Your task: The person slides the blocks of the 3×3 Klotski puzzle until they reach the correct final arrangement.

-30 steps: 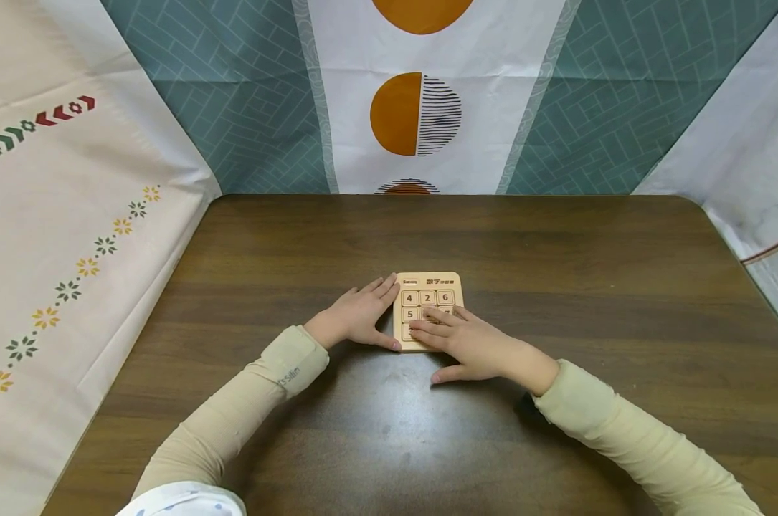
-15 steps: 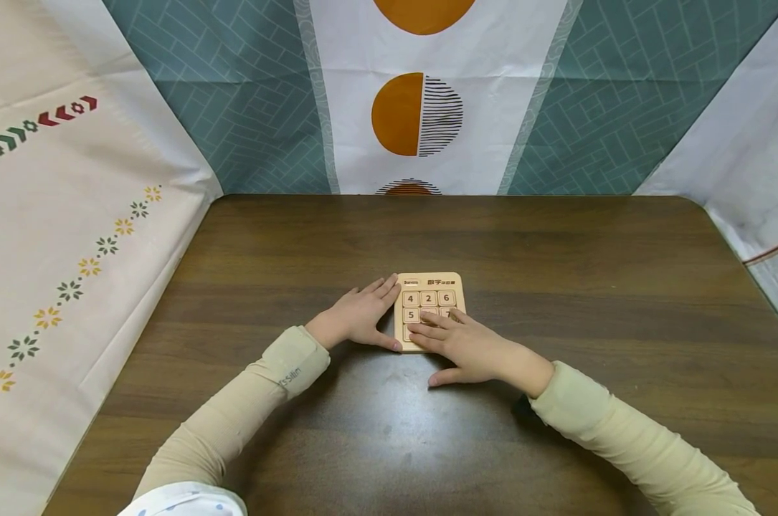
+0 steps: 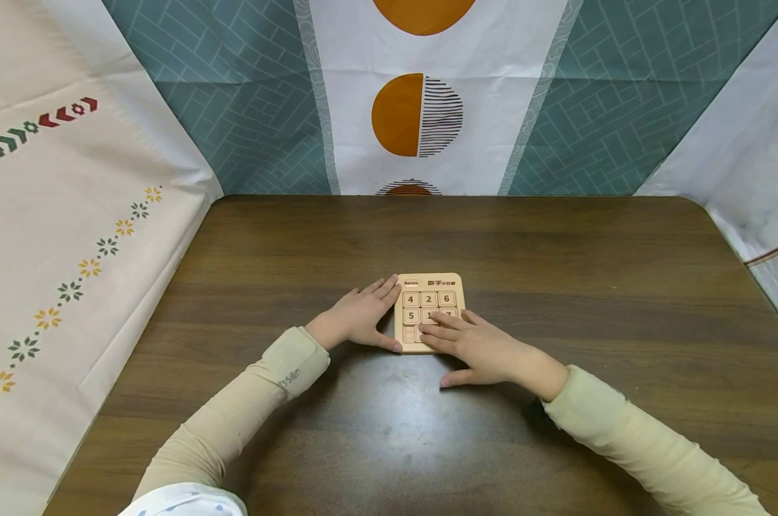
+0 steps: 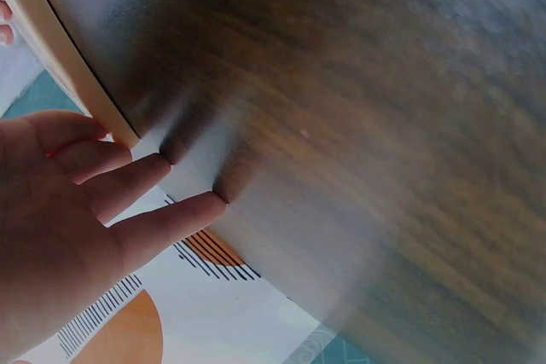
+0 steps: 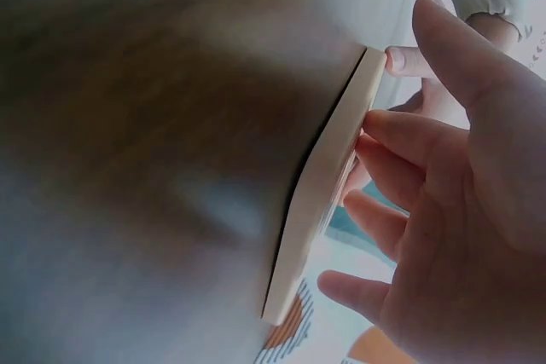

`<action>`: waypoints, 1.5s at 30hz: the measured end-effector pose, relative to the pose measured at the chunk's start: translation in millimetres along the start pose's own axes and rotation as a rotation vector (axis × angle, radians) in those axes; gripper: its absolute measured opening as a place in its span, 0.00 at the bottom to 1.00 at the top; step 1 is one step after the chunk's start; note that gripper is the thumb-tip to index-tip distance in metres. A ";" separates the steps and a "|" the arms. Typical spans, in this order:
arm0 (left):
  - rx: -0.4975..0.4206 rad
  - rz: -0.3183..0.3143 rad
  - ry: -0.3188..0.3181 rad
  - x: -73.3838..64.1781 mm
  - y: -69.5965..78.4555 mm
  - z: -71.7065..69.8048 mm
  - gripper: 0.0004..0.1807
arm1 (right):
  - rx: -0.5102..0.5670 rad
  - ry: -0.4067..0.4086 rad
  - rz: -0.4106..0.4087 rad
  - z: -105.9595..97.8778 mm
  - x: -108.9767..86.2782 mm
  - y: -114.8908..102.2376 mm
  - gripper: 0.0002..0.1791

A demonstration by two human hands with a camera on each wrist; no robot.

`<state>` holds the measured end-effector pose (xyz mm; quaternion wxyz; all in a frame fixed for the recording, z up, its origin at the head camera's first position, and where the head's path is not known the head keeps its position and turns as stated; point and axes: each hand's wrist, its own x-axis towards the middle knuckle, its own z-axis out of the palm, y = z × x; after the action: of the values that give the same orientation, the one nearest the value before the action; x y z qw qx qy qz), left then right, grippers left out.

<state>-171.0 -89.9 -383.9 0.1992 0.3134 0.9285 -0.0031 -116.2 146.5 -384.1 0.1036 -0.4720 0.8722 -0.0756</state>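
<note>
A light wooden sliding number puzzle lies flat on the brown table, with tiles 4, 2, 6 in its top row and 5, 1, 7 below. My left hand rests along its left side, fingers extended toward the upper corner and thumb at the lower corner. In the left wrist view, fingers of that hand reach past the board's edge. My right hand spreads over the lower right, fingertips on the bottom tiles, thumb out over the table. The bottom-left slot shows bare; other bottom tiles are partly hidden.
The brown wood-grain table extends around the puzzle on all sides. Behind it hangs a teal and white cloth with orange circles. A cream cloth with flower patterns drapes at the left, and a white one at the right.
My right hand has shifted slightly right across the puzzle, showing more of the middle row and baring the bottom-left slot. The left hand stays in place.
</note>
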 end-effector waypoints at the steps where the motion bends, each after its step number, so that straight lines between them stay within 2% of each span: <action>1: -0.001 0.000 0.000 0.1 -0.1 0.2 0.60 | 0.004 -0.002 0.003 -0.2 -1.0 0.4 0.40; 16: 0.001 0.006 0.008 1.7 -1.3 2.8 0.61 | -0.005 0.007 0.015 -0.3 -11.1 6.6 0.41; 25: -0.004 0.007 0.004 0.7 -1.0 1.9 0.61 | -0.008 0.057 0.037 -4.4 8.1 4.5 0.38; 33: -0.011 0.011 0.009 0.3 -1.4 2.7 0.61 | -0.029 0.036 0.068 -5.1 22.9 4.2 0.38; 45: -0.007 0.017 0.013 0.6 -1.9 2.8 0.61 | -0.013 0.006 0.088 -2.3 28.1 5.5 0.38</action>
<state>-171.5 -91.4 -387.0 0.1942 0.3203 0.9272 0.0041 -136.3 125.9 -386.2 0.1013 -0.4336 0.8929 -0.0669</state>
